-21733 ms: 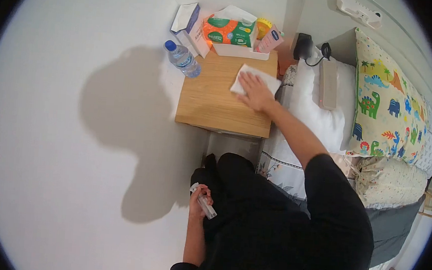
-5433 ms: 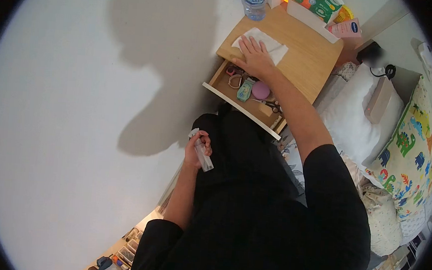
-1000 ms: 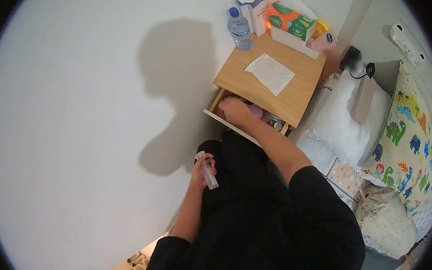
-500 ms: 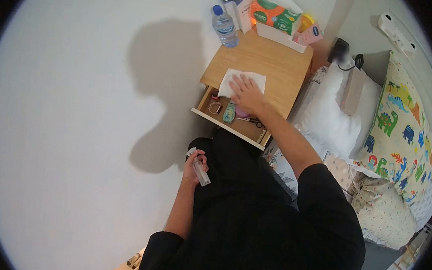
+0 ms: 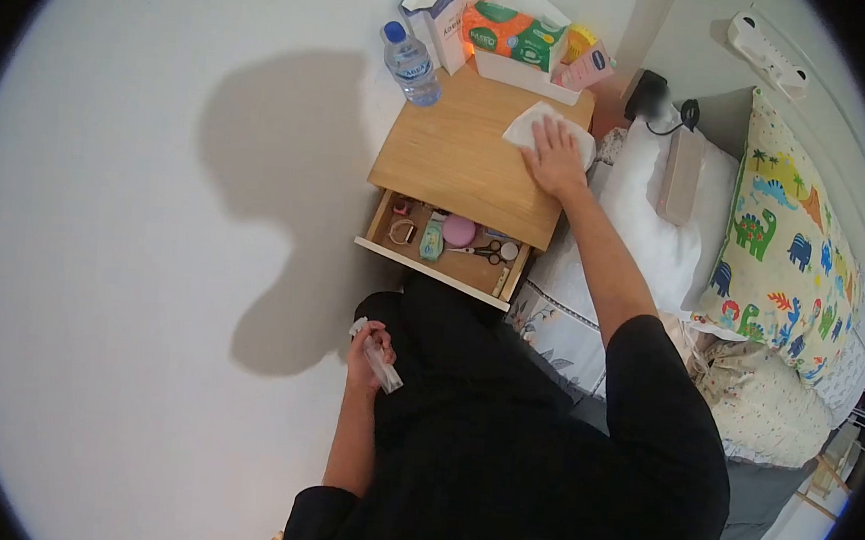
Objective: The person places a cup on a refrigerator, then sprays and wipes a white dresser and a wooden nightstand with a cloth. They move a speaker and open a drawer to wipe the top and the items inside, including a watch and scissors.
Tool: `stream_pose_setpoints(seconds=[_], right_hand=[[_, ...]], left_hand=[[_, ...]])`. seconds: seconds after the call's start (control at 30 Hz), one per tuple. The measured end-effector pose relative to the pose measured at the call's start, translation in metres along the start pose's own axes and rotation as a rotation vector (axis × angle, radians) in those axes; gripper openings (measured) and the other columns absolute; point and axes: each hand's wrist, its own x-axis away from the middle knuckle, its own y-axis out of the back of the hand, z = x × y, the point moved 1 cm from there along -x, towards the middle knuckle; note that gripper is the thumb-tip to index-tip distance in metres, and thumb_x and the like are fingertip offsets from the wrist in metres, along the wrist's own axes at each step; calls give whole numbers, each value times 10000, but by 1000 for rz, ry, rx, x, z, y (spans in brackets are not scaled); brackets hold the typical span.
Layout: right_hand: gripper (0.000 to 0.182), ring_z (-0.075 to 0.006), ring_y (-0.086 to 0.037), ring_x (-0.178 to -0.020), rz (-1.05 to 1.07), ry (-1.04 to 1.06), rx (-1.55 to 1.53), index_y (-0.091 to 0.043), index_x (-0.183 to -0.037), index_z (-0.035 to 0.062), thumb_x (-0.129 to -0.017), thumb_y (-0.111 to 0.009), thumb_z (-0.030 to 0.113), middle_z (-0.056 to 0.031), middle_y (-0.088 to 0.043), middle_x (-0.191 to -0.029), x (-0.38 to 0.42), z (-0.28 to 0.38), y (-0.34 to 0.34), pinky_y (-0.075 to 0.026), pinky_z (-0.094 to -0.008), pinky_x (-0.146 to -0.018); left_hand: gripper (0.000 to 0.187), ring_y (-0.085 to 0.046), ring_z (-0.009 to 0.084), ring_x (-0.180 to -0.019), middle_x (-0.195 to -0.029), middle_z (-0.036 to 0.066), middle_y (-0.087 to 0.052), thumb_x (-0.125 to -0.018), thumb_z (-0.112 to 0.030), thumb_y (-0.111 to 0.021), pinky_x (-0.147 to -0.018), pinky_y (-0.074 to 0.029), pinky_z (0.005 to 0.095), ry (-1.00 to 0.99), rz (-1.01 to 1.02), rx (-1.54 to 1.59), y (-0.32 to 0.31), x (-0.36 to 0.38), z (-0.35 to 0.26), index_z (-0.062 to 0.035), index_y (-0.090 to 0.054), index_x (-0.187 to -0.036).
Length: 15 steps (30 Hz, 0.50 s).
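Note:
Near my knee, my left hand [image 5: 371,350] is closed around a small clear spray bottle [image 5: 385,373] with a white top. My right hand [image 5: 558,158] lies flat, fingers spread, on a white wipe [image 5: 525,128]. It presses the wipe against the wooden top of the nightstand [image 5: 460,157], by its right edge. Below that top, the drawer [image 5: 433,262] is pulled out. In it lie scissors [image 5: 484,253], a round purple case [image 5: 460,232], a green packet [image 5: 432,240] and other small items.
A water bottle [image 5: 412,65] stands at the nightstand's back left. Behind are a white box [image 5: 436,14] and a white holder [image 5: 526,77] with an orange-green tissue pack [image 5: 512,35]. To the right are a bed with a dinosaur pillow [image 5: 771,229] and a power strip [image 5: 768,55].
My right hand and the wipe have slid from the front of the nightstand top to its right side, uncovering the drawer's contents. My left hand still holds the spray bottle.

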Motion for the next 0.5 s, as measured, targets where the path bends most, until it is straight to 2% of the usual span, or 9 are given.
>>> stream_pose_setpoints(seconds=[0.03,0.13,0.17,0.27,0.3,0.33,0.4,0.43,0.5], right_hand=[[706,-350,-137,-1518,-36,-103,-7,-293,-1554,102,-1014,-338,555,-137,-214,-1636,-10,-4,0,-117,-486,-1223],[762,-374,-150,-1511,-41,-133,33,-281,-1554,73,-996,-347,589,-163,-205,-1634,-18,8,-2,-122,-496,-1221],[782,-393,-159,-1505,-2,1,69,-290,-1547,53,-988,-363,596,-185,-200,-1630,-13,15,-3,-137,-506,-1216],[745,-423,-194,-1487,-26,157,-10,-296,-1537,48,-995,-399,548,-220,-216,-1615,26,39,-4,-163,-515,-1206],[775,-436,-209,-1477,-75,11,-51,-297,-1520,-4,-980,-440,533,-244,-242,-1596,34,41,-3,-175,-520,-1201],[775,-436,-209,-1477,-72,6,-47,-297,-1520,-4,-980,-440,533,-244,-242,-1596,33,36,-7,-175,-520,-1201],[835,-430,-168,-1491,-265,-298,-33,-278,-1502,-76,-973,-427,552,-256,-216,-1602,32,22,-15,-153,-518,-1207],[872,-417,-162,-1494,-243,-359,-42,-262,-1490,-116,-958,-451,549,-272,-209,-1597,23,14,-16,-145,-511,-1210],[876,-411,-157,-1498,-224,-409,-35,-250,-1497,-110,-956,-451,549,-265,-202,-1603,0,-6,-15,-141,-507,-1213]], left_hand=[[296,-452,148,-454,-668,49,-545,-997,-369,-526,-426,-368,283,-5,-13,4,1,-1,1,-95,-631,-954],[271,-496,154,-478,-677,53,-557,-998,-350,-534,-447,-399,290,8,10,57,5,1,-1,-98,-629,-967],[277,-495,155,-478,-678,57,-559,-1001,-356,-526,-444,-396,288,-15,10,71,8,0,2,-100,-628,-971],[289,-492,158,-470,-679,61,-558,-1008,-362,-513,-443,-394,287,-13,50,89,12,-1,0,-98,-627,-978],[306,-485,163,-459,-678,64,-555,-1017,-371,-494,-443,-395,290,13,33,111,13,-2,-1,-97,-625,-982],[306,-485,163,-459,-678,64,-555,-1017,-371,-494,-443,-395,290,20,35,112,13,-2,-1,-97,-625,-982],[314,-484,165,-450,-678,66,-553,-1023,-373,-481,-440,-396,290,26,32,141,12,-3,-1,-96,-624,-983],[314,-484,165,-450,-678,66,-553,-1023,-373,-481,-440,-396,290,37,30,136,11,-3,-1,-96,-624,-983],[316,-489,162,-450,-682,66,-554,-1024,-372,-473,-435,-396,286,4,59,82,10,-3,-2,-96,-622,-986]])
